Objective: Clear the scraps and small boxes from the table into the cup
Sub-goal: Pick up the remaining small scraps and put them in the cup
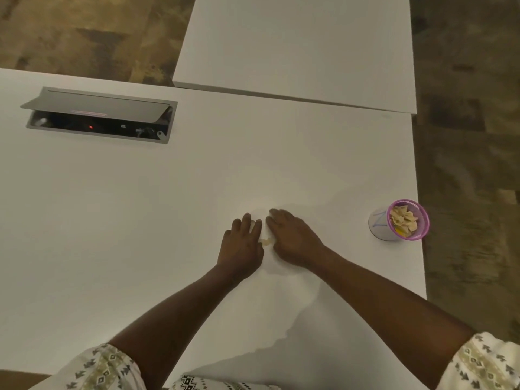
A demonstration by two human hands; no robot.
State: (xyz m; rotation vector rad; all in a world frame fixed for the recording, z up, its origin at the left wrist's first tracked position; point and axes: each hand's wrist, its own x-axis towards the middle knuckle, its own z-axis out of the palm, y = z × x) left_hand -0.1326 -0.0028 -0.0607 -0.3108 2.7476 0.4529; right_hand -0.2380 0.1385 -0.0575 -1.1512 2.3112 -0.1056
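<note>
Left hand (242,243), right hand (292,235) flat on table (140,220), scraps (266,242) between them

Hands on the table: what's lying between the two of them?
In the head view, a small tan scrap lies on the table between the left hand and right hand.

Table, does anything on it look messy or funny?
The purple-rimmed cup, heaped with scraps, stands right by the table's right edge, where a bump might topple it. The socket box's lid is flipped open. One loose scrap lies between the left hand and right hand.
</note>
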